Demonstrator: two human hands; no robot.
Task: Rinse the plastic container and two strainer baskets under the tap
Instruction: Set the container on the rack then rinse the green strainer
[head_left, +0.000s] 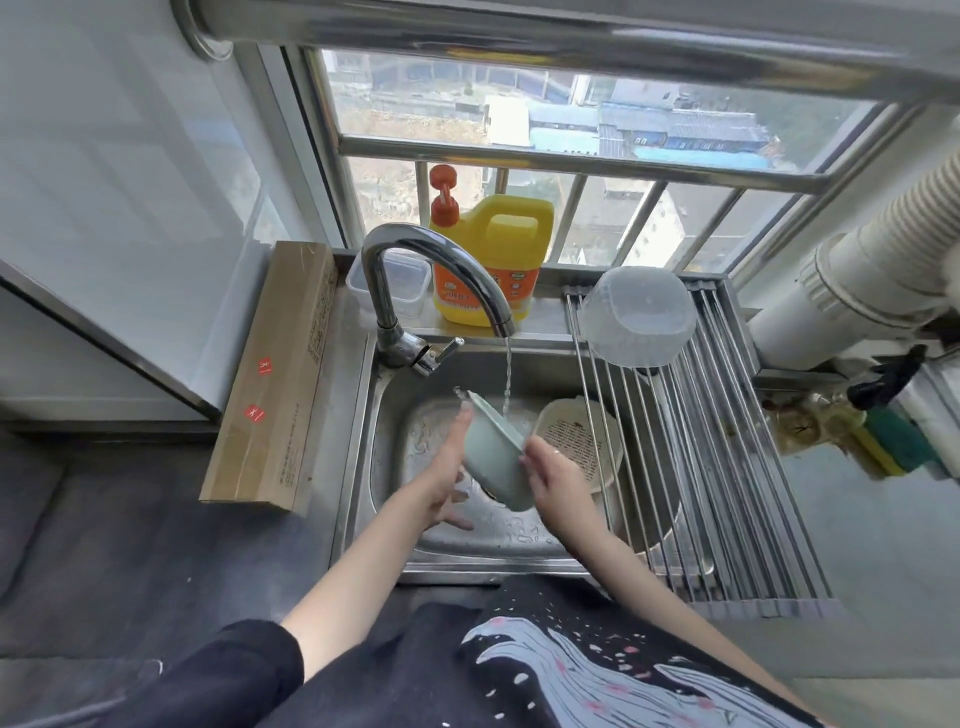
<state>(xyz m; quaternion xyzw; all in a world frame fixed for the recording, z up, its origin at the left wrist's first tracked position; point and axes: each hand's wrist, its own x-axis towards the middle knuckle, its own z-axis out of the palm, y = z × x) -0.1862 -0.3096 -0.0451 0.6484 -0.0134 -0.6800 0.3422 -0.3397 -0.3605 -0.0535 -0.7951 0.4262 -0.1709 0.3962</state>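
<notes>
Water runs from the chrome tap (441, 270) onto a pale green strainer basket (493, 457), tilted on edge over the steel sink (395, 415). My left hand (447, 473) lies flat against its left side with straight fingers. My right hand (556, 478) holds its right rim, fingers curled over the edge. A beige strainer basket (576, 441) leans in the sink to the right, partly under the rack. A clear plastic container (636, 314) lies upside down on the roll-up drying rack (727, 467).
A yellow detergent jug (493, 260) with an orange pump and a small clear box (405, 283) stand on the ledge behind the tap. A long cardboard box (280, 374) lies left of the sink. Sponges (893, 441) sit at the right, below a white duct (883, 260).
</notes>
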